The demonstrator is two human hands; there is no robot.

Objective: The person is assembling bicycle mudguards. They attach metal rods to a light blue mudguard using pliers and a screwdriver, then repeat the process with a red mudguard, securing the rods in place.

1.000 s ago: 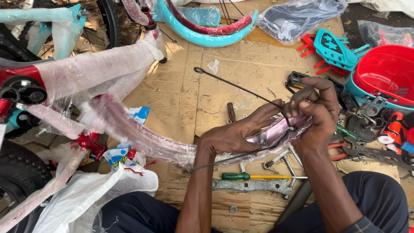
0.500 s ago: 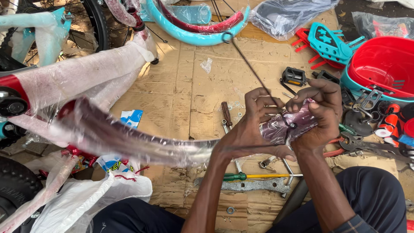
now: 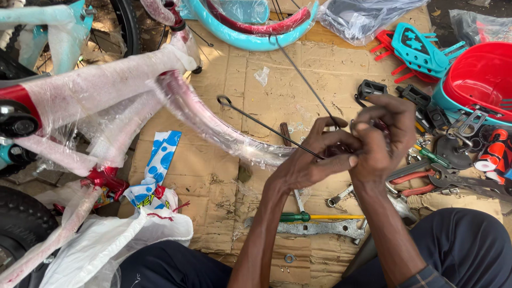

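Nearest, a green-handled screwdriver lies on the flattened brown cardboard beside a flat grey metal bracket. Above these, the left hand and right hand press together, fingers closed around the end of a plastic-wrapped red curved mudguard with thin black wire stays. Beyond lies a turquoise mudguard.
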